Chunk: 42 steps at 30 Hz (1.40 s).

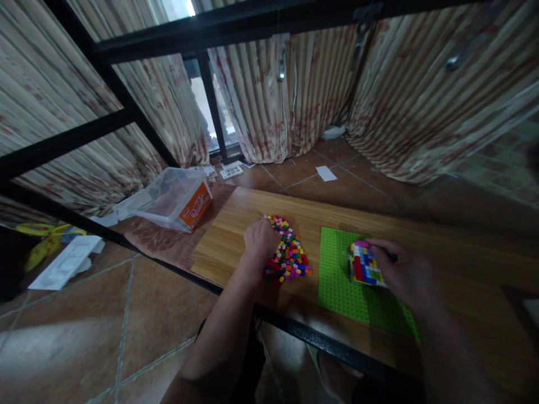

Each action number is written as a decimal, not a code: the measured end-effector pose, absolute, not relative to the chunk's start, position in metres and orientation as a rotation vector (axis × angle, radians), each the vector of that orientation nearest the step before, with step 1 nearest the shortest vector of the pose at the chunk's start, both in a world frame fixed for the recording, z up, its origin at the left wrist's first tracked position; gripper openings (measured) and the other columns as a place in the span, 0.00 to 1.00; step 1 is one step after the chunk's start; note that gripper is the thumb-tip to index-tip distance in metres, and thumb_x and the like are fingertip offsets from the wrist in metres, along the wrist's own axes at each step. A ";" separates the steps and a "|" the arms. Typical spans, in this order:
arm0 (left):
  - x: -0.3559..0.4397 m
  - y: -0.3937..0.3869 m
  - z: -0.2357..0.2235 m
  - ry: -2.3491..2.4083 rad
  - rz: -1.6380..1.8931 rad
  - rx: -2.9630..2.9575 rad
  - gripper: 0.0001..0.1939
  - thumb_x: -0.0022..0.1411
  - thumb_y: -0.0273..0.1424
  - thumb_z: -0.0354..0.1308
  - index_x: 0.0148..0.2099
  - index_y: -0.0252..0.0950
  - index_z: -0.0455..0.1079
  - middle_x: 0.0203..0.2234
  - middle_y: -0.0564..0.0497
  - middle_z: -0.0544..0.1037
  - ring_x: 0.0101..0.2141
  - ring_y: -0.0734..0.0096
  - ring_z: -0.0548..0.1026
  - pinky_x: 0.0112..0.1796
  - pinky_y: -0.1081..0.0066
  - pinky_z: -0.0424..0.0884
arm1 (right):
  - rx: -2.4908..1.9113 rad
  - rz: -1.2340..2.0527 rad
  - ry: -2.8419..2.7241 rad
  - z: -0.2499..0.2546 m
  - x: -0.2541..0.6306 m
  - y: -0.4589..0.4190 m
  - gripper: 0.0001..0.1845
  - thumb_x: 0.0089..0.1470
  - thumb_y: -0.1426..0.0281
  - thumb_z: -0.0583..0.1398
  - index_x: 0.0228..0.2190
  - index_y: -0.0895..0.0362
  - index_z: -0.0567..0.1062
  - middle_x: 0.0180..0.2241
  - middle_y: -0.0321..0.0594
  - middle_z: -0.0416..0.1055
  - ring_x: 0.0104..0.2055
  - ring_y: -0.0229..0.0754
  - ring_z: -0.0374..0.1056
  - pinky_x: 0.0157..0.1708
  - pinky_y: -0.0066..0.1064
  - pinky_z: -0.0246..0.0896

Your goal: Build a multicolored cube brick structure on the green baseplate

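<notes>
A pile of small multicoloured toy bricks [291,252] lies on the wooden table. My left hand [260,240] is at the pile's left edge, its fingers curled down and mostly hidden behind the knuckles; anything in them is out of sight. To the right lies a green studded baseplate [337,292]. On it stands a toy brick block [364,266] built of red, blue, white and yellow bricks, with a pink brick [361,244] at its top edge. My right hand [402,269] grips the block from the right, index fingertip by the pink brick.
A clear plastic box [168,196] with an orange label stands past the table's left end. White trays [67,261] and a paper [326,173] lie on the tiled floor. A dark metal frame [202,33] crosses in front of patterned curtains [261,106].
</notes>
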<state>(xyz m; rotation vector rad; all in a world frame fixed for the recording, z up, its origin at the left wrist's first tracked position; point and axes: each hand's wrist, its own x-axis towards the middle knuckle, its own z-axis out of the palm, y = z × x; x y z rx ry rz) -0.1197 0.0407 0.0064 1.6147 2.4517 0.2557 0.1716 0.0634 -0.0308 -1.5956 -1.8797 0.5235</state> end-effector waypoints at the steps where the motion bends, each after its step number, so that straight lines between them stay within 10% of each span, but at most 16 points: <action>1: -0.122 0.041 0.007 2.439 0.320 1.625 0.12 0.59 0.28 0.54 0.39 0.34 0.78 0.38 0.39 0.81 0.44 0.56 0.77 0.44 0.66 0.69 | -1.583 0.522 -1.872 -0.031 0.172 0.063 0.18 0.57 0.57 0.55 0.39 0.51 0.80 0.40 0.41 0.80 0.40 0.48 0.75 0.44 0.40 0.69; 11: -0.104 0.035 0.018 1.147 1.184 0.861 0.14 0.49 0.38 0.68 0.27 0.33 0.71 0.18 0.57 0.66 0.20 0.82 0.61 0.22 0.79 0.55 | -1.295 0.632 -1.636 0.001 0.141 0.042 0.17 0.57 0.57 0.60 0.46 0.48 0.77 0.48 0.40 0.77 0.51 0.48 0.72 0.52 0.43 0.65; 17: -0.060 0.028 0.013 0.846 1.086 0.517 0.16 0.42 0.32 0.75 0.32 0.32 0.74 0.24 0.55 0.72 0.22 0.83 0.65 0.24 0.79 0.60 | -1.076 0.819 -1.924 0.015 0.118 0.028 0.33 0.50 0.58 0.67 0.57 0.46 0.67 0.56 0.41 0.69 0.58 0.49 0.65 0.57 0.45 0.60; 28: -0.028 0.029 0.002 1.039 1.067 0.726 0.12 0.55 0.34 0.65 0.41 0.32 0.76 0.32 0.49 0.79 0.25 0.79 0.70 0.26 0.77 0.61 | -1.277 0.619 -1.814 0.004 0.167 0.047 0.26 0.50 0.56 0.66 0.51 0.46 0.74 0.53 0.41 0.69 0.56 0.50 0.66 0.57 0.47 0.61; 42: -0.008 0.031 -0.017 1.158 1.080 1.136 0.22 0.65 0.35 0.56 0.59 0.33 0.65 0.55 0.38 0.74 0.52 0.61 0.74 0.55 0.60 0.67 | -1.352 0.732 -2.011 -0.027 0.191 0.068 0.27 0.49 0.53 0.66 0.51 0.46 0.75 0.56 0.44 0.68 0.60 0.54 0.63 0.59 0.53 0.57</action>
